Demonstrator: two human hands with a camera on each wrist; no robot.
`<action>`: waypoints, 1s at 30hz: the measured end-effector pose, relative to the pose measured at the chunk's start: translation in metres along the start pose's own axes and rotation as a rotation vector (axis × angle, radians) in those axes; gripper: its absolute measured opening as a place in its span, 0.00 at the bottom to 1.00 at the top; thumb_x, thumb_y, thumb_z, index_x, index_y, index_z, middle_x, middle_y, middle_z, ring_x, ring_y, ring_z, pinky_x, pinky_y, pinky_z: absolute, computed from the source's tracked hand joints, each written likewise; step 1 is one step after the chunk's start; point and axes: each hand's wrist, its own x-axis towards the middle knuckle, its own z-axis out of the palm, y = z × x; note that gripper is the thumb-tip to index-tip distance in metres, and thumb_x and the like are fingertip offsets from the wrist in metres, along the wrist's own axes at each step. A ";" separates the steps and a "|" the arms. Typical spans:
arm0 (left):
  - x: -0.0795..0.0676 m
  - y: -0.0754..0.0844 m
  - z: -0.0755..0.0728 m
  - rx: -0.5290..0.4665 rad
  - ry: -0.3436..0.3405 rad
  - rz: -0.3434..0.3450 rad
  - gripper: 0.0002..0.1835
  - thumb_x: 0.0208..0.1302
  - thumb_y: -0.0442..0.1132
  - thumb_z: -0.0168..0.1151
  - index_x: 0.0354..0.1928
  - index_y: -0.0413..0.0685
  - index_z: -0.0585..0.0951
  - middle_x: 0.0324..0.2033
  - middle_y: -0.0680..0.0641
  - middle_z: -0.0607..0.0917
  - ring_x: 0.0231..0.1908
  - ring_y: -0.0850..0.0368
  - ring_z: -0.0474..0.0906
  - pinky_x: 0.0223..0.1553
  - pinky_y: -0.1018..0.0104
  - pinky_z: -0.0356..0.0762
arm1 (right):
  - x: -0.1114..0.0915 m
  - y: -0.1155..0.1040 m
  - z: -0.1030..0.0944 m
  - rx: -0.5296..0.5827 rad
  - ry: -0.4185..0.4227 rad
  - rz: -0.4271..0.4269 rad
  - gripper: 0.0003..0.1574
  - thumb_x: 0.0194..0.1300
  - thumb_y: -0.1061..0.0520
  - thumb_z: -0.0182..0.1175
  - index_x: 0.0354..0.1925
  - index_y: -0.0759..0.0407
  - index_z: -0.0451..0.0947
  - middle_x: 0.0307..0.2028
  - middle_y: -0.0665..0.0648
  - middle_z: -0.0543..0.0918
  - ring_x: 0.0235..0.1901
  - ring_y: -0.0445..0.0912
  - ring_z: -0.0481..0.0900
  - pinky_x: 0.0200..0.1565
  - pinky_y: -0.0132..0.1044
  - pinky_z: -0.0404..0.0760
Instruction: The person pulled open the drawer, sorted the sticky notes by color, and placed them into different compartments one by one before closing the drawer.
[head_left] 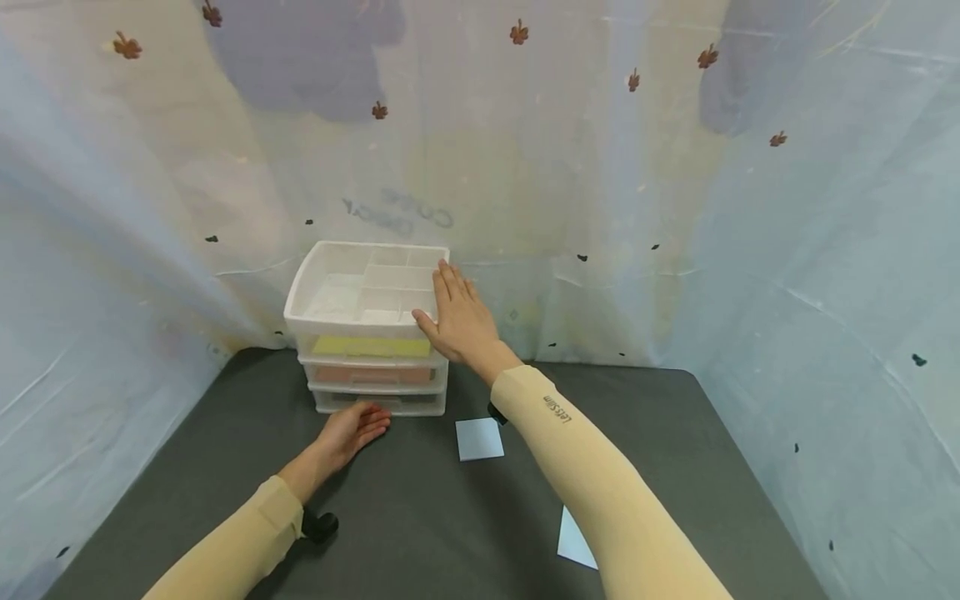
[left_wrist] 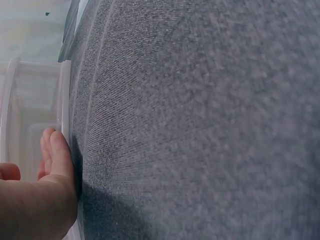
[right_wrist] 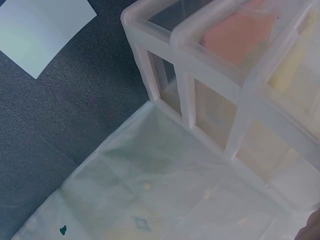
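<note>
A white plastic drawer unit (head_left: pixel 330 315) stands at the back left of the dark table, its top divided into compartments. Something yellow (head_left: pixel 371 346) shows through the upper drawer and something salmon-pink (head_left: pixel 372 375) through the middle one. The bottom drawer (head_left: pixel 412 406) looks dark and see-through. My right hand (head_left: pixel 459 321) rests with straight fingers against the unit's upper right edge; only a sliver of it enters the right wrist view. Low at the front, my left hand (head_left: pixel 351 433) lies by the bottom drawer, fingers loosely extended; whether they touch it, I cannot tell.
A pale blue square of paper (head_left: pixel 480 439) lies on the table right of the unit. Another pale blue paper (head_left: pixel 576 540) is partly covered by my right forearm. Patterned sheeting (head_left: pixel 525 208) hangs behind and along both sides of the table (head_left: pixel 420 517).
</note>
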 end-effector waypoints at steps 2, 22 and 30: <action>0.001 0.000 0.001 -0.004 -0.002 -0.004 0.29 0.86 0.40 0.38 0.75 0.22 0.57 0.61 0.34 0.79 0.54 0.53 0.83 0.63 0.60 0.80 | 0.000 -0.001 0.000 0.004 -0.002 -0.001 0.53 0.81 0.28 0.30 0.84 0.58 0.32 0.84 0.54 0.29 0.82 0.48 0.29 0.81 0.42 0.33; 0.009 -0.002 0.002 -0.086 0.004 -0.014 0.23 0.86 0.38 0.38 0.71 0.26 0.61 0.45 0.45 0.85 0.43 0.59 0.87 0.57 0.63 0.84 | -0.002 -0.002 0.001 0.002 0.032 0.000 0.52 0.82 0.28 0.30 0.85 0.58 0.35 0.84 0.54 0.31 0.83 0.48 0.31 0.82 0.46 0.40; 0.008 -0.004 0.001 -0.050 -0.006 -0.001 0.22 0.86 0.39 0.38 0.68 0.25 0.63 0.43 0.47 0.84 0.42 0.59 0.86 0.56 0.63 0.85 | 0.000 -0.002 0.003 -0.003 0.023 0.003 0.52 0.82 0.28 0.30 0.85 0.58 0.34 0.84 0.55 0.31 0.83 0.48 0.31 0.82 0.45 0.40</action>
